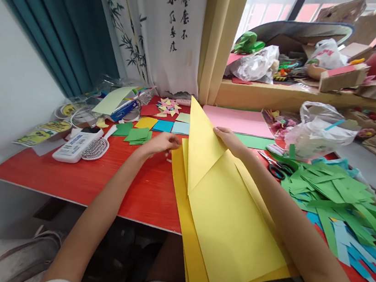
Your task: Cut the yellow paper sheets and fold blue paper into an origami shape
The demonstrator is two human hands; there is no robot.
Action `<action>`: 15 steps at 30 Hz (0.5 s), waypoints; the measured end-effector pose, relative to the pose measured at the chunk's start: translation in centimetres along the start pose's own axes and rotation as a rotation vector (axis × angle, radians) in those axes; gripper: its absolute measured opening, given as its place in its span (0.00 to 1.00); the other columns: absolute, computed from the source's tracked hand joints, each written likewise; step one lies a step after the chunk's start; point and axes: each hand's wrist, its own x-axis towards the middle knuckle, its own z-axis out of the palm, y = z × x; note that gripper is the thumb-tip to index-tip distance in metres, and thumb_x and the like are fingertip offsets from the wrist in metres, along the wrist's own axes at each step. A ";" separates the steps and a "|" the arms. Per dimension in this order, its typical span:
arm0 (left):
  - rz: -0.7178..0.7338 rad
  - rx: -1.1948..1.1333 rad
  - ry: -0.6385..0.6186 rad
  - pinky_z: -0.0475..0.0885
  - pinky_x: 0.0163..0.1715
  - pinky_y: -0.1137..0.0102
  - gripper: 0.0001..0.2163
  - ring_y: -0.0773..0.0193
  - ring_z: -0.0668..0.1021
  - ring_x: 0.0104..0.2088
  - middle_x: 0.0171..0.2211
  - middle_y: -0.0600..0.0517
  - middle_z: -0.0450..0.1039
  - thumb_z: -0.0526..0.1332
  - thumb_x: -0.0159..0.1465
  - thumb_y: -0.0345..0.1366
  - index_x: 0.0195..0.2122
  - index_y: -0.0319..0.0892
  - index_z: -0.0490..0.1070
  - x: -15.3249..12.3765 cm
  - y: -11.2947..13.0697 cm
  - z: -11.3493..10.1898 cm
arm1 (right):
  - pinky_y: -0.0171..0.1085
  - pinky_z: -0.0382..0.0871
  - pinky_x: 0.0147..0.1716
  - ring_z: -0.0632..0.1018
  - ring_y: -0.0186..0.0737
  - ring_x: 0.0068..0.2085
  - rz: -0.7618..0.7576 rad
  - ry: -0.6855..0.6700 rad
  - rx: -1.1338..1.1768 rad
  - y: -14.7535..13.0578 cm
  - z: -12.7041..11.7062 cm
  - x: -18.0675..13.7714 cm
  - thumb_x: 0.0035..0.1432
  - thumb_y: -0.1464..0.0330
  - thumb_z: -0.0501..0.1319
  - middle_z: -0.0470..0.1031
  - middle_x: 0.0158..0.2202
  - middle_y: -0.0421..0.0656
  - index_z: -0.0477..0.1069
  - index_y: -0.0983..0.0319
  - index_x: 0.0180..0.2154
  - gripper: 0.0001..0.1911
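Observation:
A stack of yellow paper sheets (232, 225) lies at a slant over the table's front edge, overhanging my lap. The top sheet has a corner folded over into a pointed triangular flap (203, 152). My right hand (228, 139) is closed on the upper right edge of the folded yellow paper, its fingertips partly hidden. At the stack's upper left edge is my left hand (163, 144), fingers curled together; whether they pinch a sheet I cannot make out. Several small green paper squares (139, 135) lie just left of it.
Black-handled scissors (279, 169) and a heap of green paper strips (337, 188) lie right on the red table (153, 192). Pink paper (237, 120) is at the back. A hairbrush (96, 148) and a white box-like object (77, 145) sit left; a plastic bag (323, 136) stands back right.

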 end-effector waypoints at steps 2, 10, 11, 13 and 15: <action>0.004 -0.020 -0.032 0.70 0.23 0.74 0.04 0.71 0.73 0.21 0.29 0.52 0.70 0.56 0.58 0.29 0.35 0.38 0.67 0.3 -0.3 0.7 | 0.37 0.72 0.39 0.79 0.43 0.42 0.005 -0.009 -0.013 0.0 0.2 0.0 0.61 0.60 0.55 0.79 0.42 0.42 0.73 0.59 0.39 0.13; -0.088 0.043 0.030 0.67 0.18 0.75 0.05 0.68 0.73 0.16 0.21 0.53 0.69 0.51 0.64 0.32 0.34 0.38 0.64 1.6 -1.4 2.0 | 0.39 0.71 0.39 0.78 0.42 0.38 0.025 0.017 -0.119 0.8 0.9 0.5 0.63 0.62 0.53 0.79 0.39 0.43 0.74 0.61 0.35 0.13; -0.097 0.052 0.039 0.66 0.17 0.75 0.08 0.68 0.72 0.15 0.19 0.54 0.67 0.49 0.65 0.35 0.33 0.39 0.63 1.6 -1.3 2.0 | 0.39 0.70 0.39 0.78 0.41 0.37 0.023 0.029 -0.136 1.0 1.0 0.7 0.63 0.62 0.53 0.79 0.39 0.43 0.73 0.61 0.35 0.13; -0.102 0.063 0.039 0.64 0.16 0.75 0.11 0.68 0.71 0.15 0.17 0.55 0.66 0.48 0.66 0.39 0.30 0.40 0.62 1.6 -1.2 2.0 | 0.39 0.70 0.39 0.77 0.38 0.36 0.017 0.050 -0.167 1.4 1.1 1.0 0.63 0.63 0.54 0.78 0.38 0.43 0.73 0.62 0.34 0.12; -0.092 0.070 0.017 0.63 0.17 0.76 0.12 0.69 0.71 0.16 0.18 0.55 0.65 0.52 0.64 0.41 0.27 0.40 0.60 1.5 -1.1 2.0 | 0.39 0.70 0.39 0.76 0.36 0.36 0.012 0.063 -0.192 1.7 1.2 1.3 0.63 0.62 0.56 0.76 0.38 0.43 0.72 0.64 0.36 0.12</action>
